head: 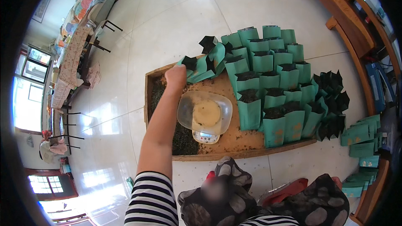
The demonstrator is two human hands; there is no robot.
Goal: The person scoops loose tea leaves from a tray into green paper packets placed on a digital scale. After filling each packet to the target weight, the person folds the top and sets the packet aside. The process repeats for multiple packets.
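Note:
My left hand (176,77) is reached out over the far left of a shallow wooden tray (245,155), closed on the edge of a green paper bag (196,74). The bag leans, its dark mouth gaping. Just beyond it, another open green bag (218,53) tilts against the others. Below the hand, a clear plastic bowl (224,113) sits on a small digital kitchen scale (205,137). Dark loose tea-like leaves (185,141) lie along the tray's left side. Beside my knee shows a sliver of what seems my right hand (337,182); its fingers are mostly hidden.
Rows of upright green bags (262,61), several filled with dark leaves, crowd the tray's right part. Black-lined open bags (331,100) and flat green bags (361,135) stand farther right, by a wooden bench (351,53). A cloth-covered table (75,69) is at left.

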